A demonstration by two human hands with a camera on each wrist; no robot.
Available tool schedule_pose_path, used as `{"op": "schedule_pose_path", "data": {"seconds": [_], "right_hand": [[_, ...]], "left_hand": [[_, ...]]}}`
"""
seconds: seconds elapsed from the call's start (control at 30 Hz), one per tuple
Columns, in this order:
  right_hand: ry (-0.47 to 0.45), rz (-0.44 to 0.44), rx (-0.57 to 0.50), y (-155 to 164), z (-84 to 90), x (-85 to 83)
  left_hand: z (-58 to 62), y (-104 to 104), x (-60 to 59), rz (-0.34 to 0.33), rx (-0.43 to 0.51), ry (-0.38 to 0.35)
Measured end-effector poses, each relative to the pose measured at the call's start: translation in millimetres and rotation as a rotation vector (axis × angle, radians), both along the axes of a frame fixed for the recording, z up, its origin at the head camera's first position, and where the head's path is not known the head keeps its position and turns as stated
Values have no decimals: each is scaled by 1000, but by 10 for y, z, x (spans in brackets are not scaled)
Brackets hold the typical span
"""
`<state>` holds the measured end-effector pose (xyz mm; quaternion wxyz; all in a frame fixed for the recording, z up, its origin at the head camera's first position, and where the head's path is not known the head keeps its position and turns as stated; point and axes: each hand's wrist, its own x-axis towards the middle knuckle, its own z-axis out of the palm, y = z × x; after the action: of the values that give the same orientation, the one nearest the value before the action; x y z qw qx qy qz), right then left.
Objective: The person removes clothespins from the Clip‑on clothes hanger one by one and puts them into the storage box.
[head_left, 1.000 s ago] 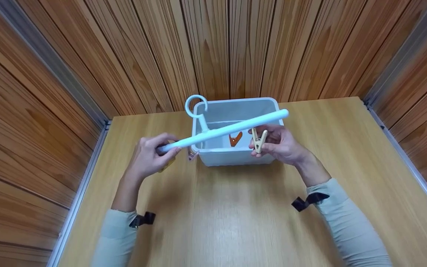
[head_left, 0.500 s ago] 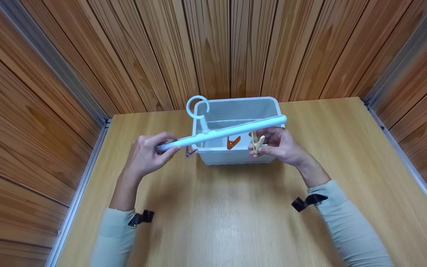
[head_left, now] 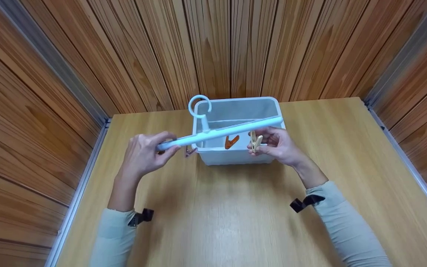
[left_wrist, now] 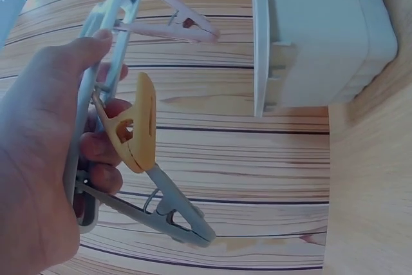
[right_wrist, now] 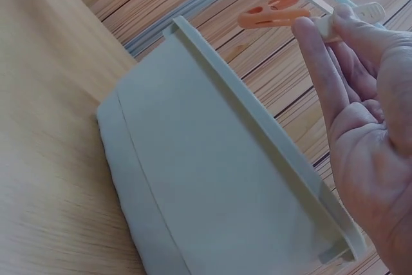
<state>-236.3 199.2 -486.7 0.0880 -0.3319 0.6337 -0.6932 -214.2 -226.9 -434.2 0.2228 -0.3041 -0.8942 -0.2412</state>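
My left hand (head_left: 143,154) grips the left end of a light-blue clothes hanger (head_left: 224,131), raised and slanting up to the right. Its round hook points up. In the left wrist view a yellow clothespin (left_wrist: 147,123), a grey clothespin (left_wrist: 177,214) and a pink clothespin (left_wrist: 177,29) hang from the hanger. An orange clothespin (head_left: 231,142) hangs below the bar's middle. Under its right part, my right hand (head_left: 282,148) pinches a cream clothespin (head_left: 255,142) between thumb and fingers. Whether the cream one is attached to the bar I cannot tell.
A pale grey plastic bin (head_left: 239,158) stands on the wooden table (head_left: 213,215) behind and below the hanger. Wood-panelled walls (head_left: 213,48) rise at the back and both sides, with metal rails along the side edges.
The hanger's right end has sunk a little, and the orange clothespin has shifted slightly left. The cream clothespin has turned in my right hand's fingers. My left hand keeps its grip.
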Motion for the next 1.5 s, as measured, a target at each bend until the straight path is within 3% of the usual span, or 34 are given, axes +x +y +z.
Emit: {"op": "schedule_pose_path", "data": {"seconds": [0.2,0.4,0.8,1.0,1.23,1.5], "right_hand": [[-19,-67,50,-20,-18,-5],[-28,-103,79,-29,-28,-5],[-90,-110,144,-68,-18,3],[-69,-108,198,-62,14,11],[-50,-37,181,-4,26,24],[-55,199,-31,78,-34,23]], "left_hand": [[26,30,53,42,-26,-47],[96,49,80,61,-74,-49],[195,27,149,99,-130,-113],[167,-2,133,77,-93,-227],[142,-71,94,23,-37,-361],[96,-119,88,-52,-22,-328]]}}
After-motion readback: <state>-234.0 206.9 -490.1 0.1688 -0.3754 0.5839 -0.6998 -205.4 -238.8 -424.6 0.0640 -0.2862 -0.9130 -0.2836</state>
